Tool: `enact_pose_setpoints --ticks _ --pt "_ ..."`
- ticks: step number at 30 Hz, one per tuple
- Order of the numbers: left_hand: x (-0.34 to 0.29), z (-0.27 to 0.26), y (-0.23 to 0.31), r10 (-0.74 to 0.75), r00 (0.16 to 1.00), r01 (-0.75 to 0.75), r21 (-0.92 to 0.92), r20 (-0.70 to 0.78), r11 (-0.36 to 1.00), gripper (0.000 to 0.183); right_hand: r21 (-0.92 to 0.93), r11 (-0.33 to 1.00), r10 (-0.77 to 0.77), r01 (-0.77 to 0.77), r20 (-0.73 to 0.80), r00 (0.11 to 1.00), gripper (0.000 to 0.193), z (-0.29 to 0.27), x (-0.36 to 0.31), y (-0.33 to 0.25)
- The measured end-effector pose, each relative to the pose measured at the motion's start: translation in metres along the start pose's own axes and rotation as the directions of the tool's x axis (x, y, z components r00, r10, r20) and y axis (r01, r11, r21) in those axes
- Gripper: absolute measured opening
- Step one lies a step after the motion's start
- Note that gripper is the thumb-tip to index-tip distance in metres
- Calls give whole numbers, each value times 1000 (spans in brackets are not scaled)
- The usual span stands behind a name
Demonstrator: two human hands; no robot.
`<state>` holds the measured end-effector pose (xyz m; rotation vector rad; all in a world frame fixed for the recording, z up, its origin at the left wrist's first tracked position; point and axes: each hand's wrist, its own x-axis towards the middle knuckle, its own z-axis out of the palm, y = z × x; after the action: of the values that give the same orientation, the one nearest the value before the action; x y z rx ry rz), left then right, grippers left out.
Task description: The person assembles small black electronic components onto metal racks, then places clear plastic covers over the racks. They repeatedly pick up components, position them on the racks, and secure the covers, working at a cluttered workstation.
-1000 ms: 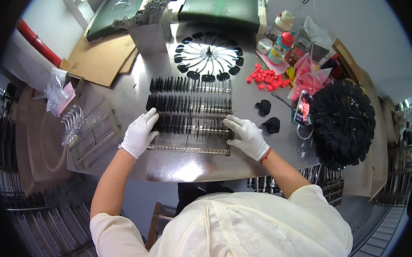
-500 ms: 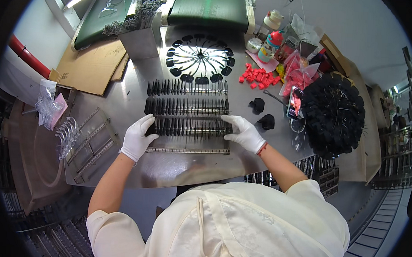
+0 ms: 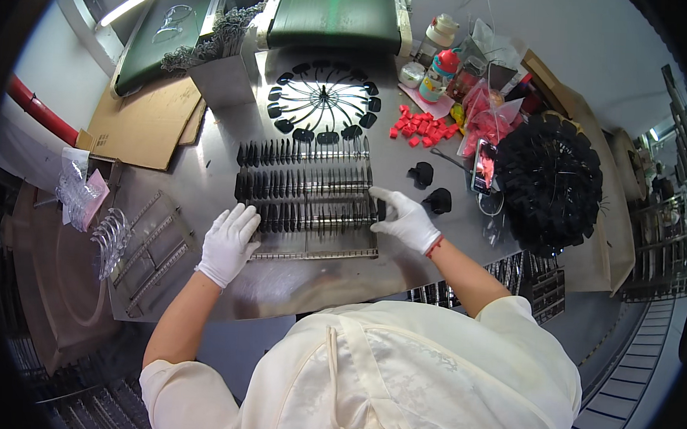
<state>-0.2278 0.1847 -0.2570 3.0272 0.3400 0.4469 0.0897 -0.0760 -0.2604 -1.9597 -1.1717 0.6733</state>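
A metal rack [image 3: 341, 252] lies on the steel table, with three rows of thin black flat pieces [image 3: 302, 184] standing upright in it. My white-gloved left hand [image 3: 229, 245] is at the rack's front left corner, its fingers stretched out over the end of the front row. Also gloved in white, my right hand [image 3: 408, 221] is beside the right end of that row. Its thumb and fingers are spread, with a dark piece showing between them. Whether it grips that piece is unclear. Beyond the rack, black paddle-shaped pieces on thin stems [image 3: 324, 97] form a ring on a bright panel.
Red blocks [image 3: 422, 128], bottles [image 3: 439, 76], two black pieces [image 3: 437, 201] and a phone [image 3: 484, 166] sit to the right, beside a large black bundle [image 3: 551, 183]. Leftward are an unfilled wire rack [image 3: 155, 251] and cardboard [image 3: 142, 122]. A green conveyor [image 3: 334, 16] stands behind.
My left hand has turned, and its fingers now lie closer together over the front row's left end. The right hand stays at the right end. The whole view has shifted slightly.
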Motion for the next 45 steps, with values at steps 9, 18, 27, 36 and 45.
enact_pose_setpoints --ticks 9,18,27,36,45 --pt "88 -23 89 117 991 -107 -148 64 983 75 -348 721 503 -599 -332 798 79 -104 75 46" --pt "122 27 125 356 895 -354 -58 268 934 80 -770 324 687 -550 -209 696 79 -81 119 41" --pt "-9 -37 -27 -58 925 -39 246 376 969 79 -170 945 219 -279 -302 928 46 -52 -22 0" --pt "106 -42 -208 -326 843 413 126 -429 902 36 -440 842 243 -311 -206 948 70 83 -52 -5" --pt "241 -73 -259 -538 655 616 -37 -531 787 16 -454 826 249 -335 -240 938 34 51 -50 -54"
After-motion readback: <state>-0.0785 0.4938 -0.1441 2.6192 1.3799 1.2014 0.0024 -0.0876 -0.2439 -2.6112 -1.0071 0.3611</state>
